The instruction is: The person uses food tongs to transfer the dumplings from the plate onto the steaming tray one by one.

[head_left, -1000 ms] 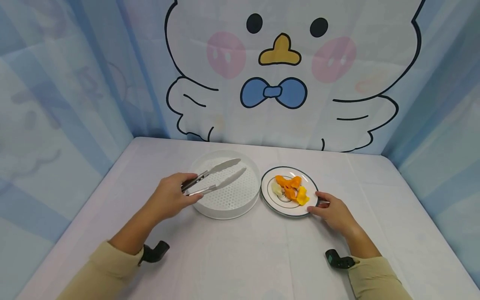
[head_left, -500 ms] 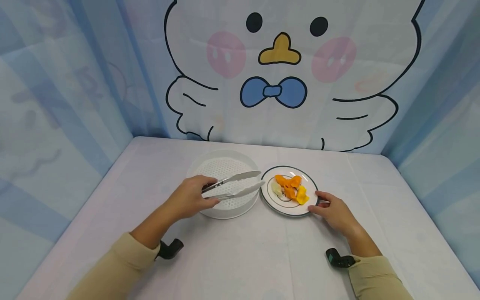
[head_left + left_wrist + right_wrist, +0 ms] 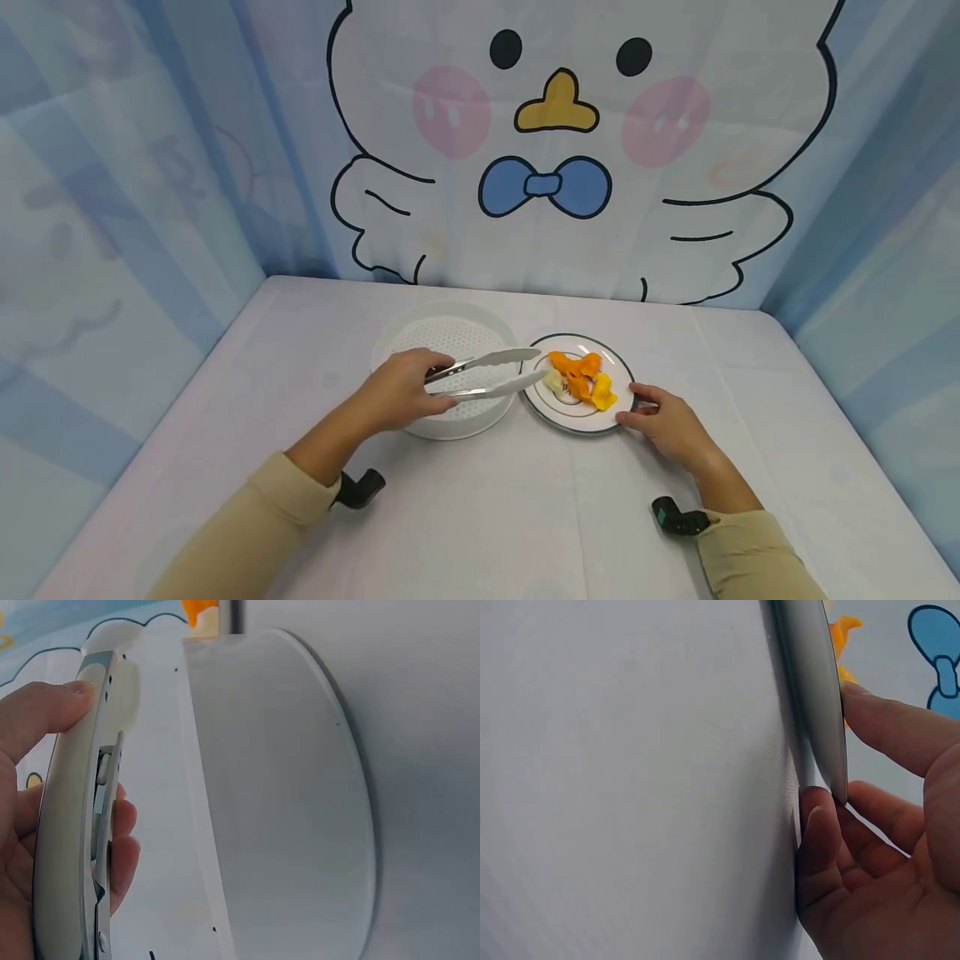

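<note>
My left hand (image 3: 401, 390) grips metal tongs (image 3: 491, 360) by the handles, above a round white steamer tray (image 3: 450, 427) with a perforated bottom. The tongs' arms are spread, and their tips reach over the left rim of a white plate (image 3: 558, 417) with a dark edge. On that plate lie several orange pieces (image 3: 579, 386), a yellow piece (image 3: 603, 392) and a pale piece (image 3: 552, 381). At the plate's right rim, my right hand (image 3: 667, 427) holds the edge, thumb on top and fingers beneath, as the right wrist view shows.
A white cloth covers the table (image 3: 510, 517). Behind it hangs a curtain (image 3: 540, 250) printed with a cartoon bird, and blue curtains (image 3: 112, 250) close in both sides. The plate stands right beside the tray.
My left hand has carried the tongs rightward, from over the tray to the plate's left rim. My right hand keeps its hold on the plate, which stays in place.
</note>
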`<state>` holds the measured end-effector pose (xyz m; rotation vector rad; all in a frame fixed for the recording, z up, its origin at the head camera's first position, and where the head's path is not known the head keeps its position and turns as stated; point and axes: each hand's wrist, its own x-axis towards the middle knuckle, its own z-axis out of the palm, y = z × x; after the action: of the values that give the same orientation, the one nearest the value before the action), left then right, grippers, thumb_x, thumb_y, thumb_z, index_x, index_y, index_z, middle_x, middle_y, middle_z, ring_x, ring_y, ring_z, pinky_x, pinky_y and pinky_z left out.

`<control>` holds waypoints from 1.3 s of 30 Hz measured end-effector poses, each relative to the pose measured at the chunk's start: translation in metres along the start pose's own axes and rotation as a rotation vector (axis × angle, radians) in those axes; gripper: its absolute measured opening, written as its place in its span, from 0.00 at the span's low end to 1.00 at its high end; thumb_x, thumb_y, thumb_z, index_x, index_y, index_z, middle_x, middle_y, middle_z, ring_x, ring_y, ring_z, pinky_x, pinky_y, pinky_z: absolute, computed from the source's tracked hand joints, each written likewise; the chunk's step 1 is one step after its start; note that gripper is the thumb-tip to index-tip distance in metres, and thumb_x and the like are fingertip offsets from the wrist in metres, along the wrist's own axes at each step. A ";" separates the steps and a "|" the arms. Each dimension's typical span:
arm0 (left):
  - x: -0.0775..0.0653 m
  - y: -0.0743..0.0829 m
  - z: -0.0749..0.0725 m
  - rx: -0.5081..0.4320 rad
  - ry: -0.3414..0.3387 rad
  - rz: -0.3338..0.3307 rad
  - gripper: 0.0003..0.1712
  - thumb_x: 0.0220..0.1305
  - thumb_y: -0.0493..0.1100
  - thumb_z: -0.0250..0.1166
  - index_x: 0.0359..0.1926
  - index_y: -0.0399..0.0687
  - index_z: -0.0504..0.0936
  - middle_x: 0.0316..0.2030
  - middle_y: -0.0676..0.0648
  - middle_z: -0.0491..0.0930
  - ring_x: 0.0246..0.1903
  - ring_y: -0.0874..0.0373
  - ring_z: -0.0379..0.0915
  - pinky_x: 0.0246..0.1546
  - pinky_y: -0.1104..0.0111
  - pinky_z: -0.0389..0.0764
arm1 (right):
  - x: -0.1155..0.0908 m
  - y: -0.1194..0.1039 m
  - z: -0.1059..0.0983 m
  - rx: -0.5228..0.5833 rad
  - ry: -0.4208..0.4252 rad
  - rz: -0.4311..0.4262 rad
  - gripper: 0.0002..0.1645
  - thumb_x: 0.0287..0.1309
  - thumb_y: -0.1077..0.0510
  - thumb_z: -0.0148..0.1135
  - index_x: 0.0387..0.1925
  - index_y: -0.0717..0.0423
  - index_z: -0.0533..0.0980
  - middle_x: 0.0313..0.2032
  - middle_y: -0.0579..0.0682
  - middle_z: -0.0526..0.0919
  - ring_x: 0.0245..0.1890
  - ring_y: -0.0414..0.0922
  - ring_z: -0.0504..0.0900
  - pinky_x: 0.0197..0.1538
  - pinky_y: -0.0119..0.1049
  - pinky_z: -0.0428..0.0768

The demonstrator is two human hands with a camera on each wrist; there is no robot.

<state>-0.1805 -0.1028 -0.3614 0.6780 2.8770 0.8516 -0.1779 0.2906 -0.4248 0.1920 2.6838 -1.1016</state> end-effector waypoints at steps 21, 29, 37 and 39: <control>0.029 0.029 0.017 0.068 -0.086 -0.010 0.31 0.57 0.49 0.75 0.60 0.43 0.81 0.51 0.47 0.82 0.45 0.56 0.76 0.47 0.61 0.79 | 0.004 0.000 0.000 0.007 0.007 -0.002 0.45 0.61 0.46 0.70 0.71 0.63 0.63 0.51 0.62 0.75 0.45 0.54 0.74 0.42 0.37 0.78; 0.039 0.034 0.024 0.077 -0.130 -0.033 0.32 0.58 0.49 0.75 0.62 0.45 0.80 0.52 0.48 0.81 0.48 0.56 0.76 0.50 0.61 0.78 | 0.004 0.002 -0.001 0.012 0.003 -0.008 0.47 0.60 0.45 0.70 0.72 0.63 0.62 0.52 0.62 0.75 0.47 0.55 0.74 0.42 0.38 0.78; 0.046 0.044 0.029 0.118 -0.179 -0.048 0.32 0.58 0.50 0.75 0.63 0.47 0.79 0.51 0.50 0.81 0.48 0.56 0.76 0.51 0.61 0.77 | 0.003 0.004 -0.001 0.016 0.006 -0.010 0.47 0.61 0.45 0.70 0.72 0.63 0.63 0.52 0.62 0.75 0.48 0.55 0.73 0.43 0.38 0.78; 0.047 0.046 0.030 0.126 -0.188 -0.046 0.32 0.59 0.50 0.75 0.63 0.47 0.79 0.51 0.50 0.81 0.48 0.57 0.76 0.51 0.62 0.78 | 0.002 0.004 -0.001 0.015 0.005 -0.008 0.47 0.61 0.44 0.70 0.72 0.63 0.63 0.53 0.63 0.75 0.48 0.56 0.73 0.44 0.39 0.78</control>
<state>-0.1995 -0.0333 -0.3591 0.6607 2.7818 0.5718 -0.1793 0.2939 -0.4277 0.1869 2.6844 -1.1250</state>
